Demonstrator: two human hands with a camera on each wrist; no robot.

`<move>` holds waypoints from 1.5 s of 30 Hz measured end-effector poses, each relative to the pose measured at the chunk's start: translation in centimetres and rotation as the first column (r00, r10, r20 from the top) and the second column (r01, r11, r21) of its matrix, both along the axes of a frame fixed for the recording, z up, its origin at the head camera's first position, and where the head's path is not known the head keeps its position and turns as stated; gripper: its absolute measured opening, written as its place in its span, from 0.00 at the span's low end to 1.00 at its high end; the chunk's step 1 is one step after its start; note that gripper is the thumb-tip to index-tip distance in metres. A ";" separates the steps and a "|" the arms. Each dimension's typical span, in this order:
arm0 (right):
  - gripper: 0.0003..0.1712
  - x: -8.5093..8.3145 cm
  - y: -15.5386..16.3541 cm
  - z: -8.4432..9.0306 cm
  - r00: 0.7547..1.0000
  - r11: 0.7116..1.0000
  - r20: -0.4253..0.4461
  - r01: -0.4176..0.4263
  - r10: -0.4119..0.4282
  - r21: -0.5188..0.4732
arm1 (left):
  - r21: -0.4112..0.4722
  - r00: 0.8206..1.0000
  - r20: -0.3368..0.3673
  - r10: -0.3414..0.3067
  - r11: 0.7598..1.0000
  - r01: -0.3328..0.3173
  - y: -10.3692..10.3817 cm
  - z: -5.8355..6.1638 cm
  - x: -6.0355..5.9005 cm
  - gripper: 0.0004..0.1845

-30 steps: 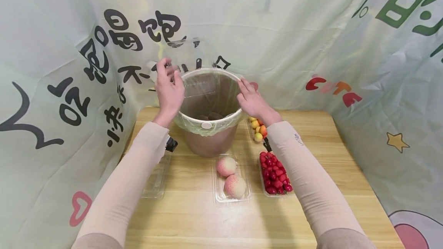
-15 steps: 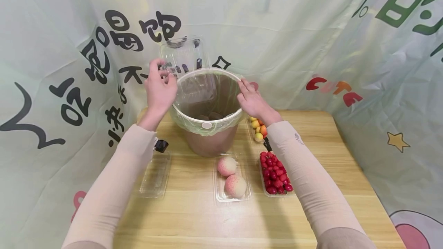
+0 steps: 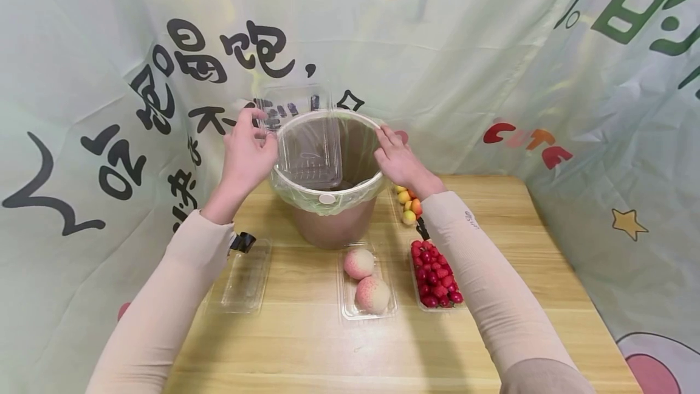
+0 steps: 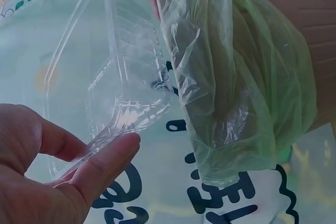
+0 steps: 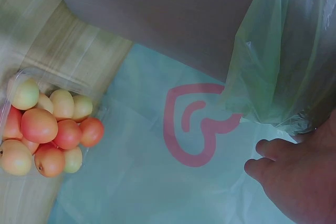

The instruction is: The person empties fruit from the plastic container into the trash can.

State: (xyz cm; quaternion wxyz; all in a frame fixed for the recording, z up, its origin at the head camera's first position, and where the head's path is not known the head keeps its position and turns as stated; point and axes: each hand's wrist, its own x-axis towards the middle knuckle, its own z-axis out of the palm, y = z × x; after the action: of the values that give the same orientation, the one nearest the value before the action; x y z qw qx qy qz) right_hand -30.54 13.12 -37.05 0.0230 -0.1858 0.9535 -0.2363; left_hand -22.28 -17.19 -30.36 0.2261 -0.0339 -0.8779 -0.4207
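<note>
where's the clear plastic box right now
In the head view, the clear plastic box stands upright, half inside the lined bin, held at its edge by the left hand.

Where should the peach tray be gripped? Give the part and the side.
Take the peach tray by its long side rims, one from the left, one from the right. The rim flares outward, offering a grip, and gaps lie between it and the neighbouring trays. Keep it level; the peaches sit loose.

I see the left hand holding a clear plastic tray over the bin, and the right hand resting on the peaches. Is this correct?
Not quite. The left hand does hold the clear plastic tray over the bin, but the right hand rests on the bin's rim, not on the peaches. The head view shows this.
</note>
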 end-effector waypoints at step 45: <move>0.40 -0.1 0.0 -0.2 1.000 1.000 0.008 0.000 0.000 -0.002 | 0.153 0.992 0.086 -0.088 0.985 0.074 -2.2 -6.9 8.6 0.22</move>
State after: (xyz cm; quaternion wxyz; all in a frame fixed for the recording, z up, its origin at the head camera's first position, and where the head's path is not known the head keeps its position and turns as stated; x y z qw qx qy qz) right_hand -30.63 13.11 -37.27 0.0265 -0.1847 0.9532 -0.2379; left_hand -13.65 -19.40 -37.26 0.1697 -0.0330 -0.8514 -0.4952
